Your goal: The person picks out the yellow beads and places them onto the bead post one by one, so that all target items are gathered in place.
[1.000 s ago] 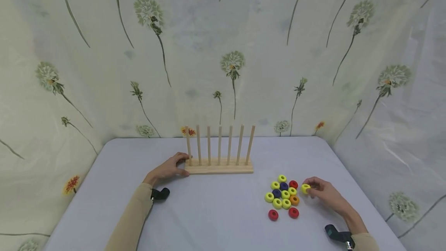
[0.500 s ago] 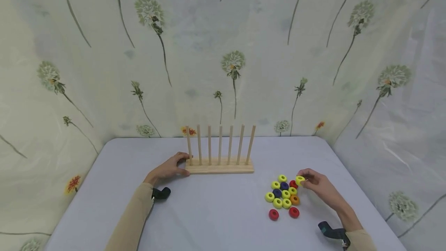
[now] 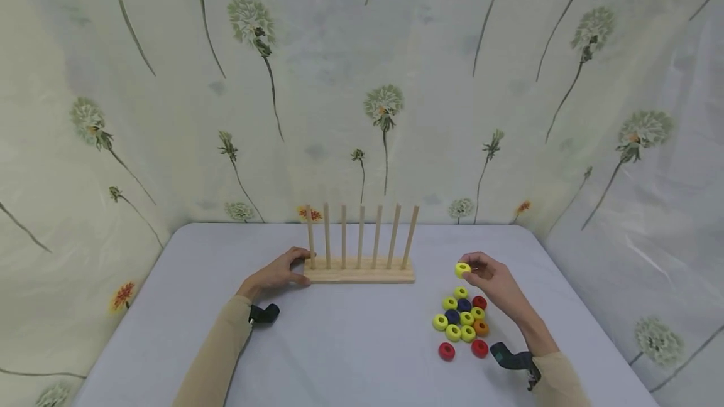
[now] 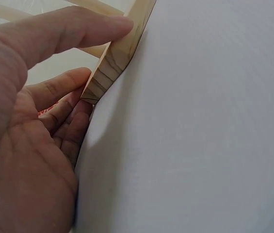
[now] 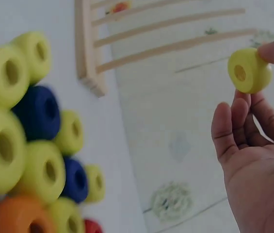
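A wooden peg rack (image 3: 362,276) with a row of several upright bare pegs stands on the table. At its left end my left hand (image 3: 277,274) grips the base, thumb along the front edge and fingers behind, as the left wrist view shows on the wooden base (image 4: 115,60). Above the table my right hand (image 3: 494,281) pinches a yellow bead (image 3: 462,269) between thumb and fingers. In the right wrist view, the hole of that yellow bead (image 5: 249,71) faces the camera. Right of the rack lie loose yellow beads (image 3: 453,332), dark blue beads (image 3: 464,305), red beads (image 3: 479,348) and an orange bead (image 3: 481,328).
The white table (image 3: 339,357) has rounded far corners. Behind it and along the sides hangs a curtain (image 3: 317,80) printed with dandelions. Each wrist carries a black camera mount, one on the left (image 3: 264,313) and one on the right (image 3: 511,357).
My right hand has carried the yellow bead up and to the left, past the loose beads and closer to the rack. My left hand stays at the rack's end.
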{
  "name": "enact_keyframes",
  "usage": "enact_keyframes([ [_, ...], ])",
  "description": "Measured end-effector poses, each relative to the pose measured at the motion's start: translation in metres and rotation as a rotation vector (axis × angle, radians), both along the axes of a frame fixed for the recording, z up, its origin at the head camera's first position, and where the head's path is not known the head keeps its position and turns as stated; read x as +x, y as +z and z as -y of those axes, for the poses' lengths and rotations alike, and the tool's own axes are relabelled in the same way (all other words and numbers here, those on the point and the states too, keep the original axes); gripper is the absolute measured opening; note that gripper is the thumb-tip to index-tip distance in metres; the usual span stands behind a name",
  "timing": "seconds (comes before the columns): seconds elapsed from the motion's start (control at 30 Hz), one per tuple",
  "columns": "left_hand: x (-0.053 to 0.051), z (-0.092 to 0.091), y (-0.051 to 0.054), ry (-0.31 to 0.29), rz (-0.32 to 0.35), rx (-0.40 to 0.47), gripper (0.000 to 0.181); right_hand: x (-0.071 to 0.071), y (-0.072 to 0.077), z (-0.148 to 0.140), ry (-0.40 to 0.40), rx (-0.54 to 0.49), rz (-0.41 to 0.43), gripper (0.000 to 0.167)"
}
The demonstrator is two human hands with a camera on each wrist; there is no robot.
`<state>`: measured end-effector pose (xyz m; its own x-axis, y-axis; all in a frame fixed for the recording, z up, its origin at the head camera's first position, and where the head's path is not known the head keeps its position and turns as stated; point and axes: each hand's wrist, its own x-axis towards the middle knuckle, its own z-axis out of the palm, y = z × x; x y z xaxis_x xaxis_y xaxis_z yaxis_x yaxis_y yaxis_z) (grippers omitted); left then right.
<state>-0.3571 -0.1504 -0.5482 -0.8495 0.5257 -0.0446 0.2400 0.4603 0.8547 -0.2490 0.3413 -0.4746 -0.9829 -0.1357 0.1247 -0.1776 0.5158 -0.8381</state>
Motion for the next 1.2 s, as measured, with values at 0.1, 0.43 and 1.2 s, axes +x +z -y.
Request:
enact_keyframes([
  [0.1, 0.0, -0.001, 0.0, 0.004, 0.009, 0.007, 0.07, -0.009, 0.012, 0.012, -0.01, -0.02, -0.03, 0.038],
  [0.43, 0.0, 0.0, 0.001, 0.008, 0.018, 0.014, 0.071, -0.038, 0.057, 0.051, -0.006, -0.128, -0.209, 0.036],
  [1.2, 0.0, -0.001, -0.001, 0.014, 0.018, 0.024, 0.069, -0.059, 0.102, 0.099, -0.008, -0.149, -0.251, 0.035],
])
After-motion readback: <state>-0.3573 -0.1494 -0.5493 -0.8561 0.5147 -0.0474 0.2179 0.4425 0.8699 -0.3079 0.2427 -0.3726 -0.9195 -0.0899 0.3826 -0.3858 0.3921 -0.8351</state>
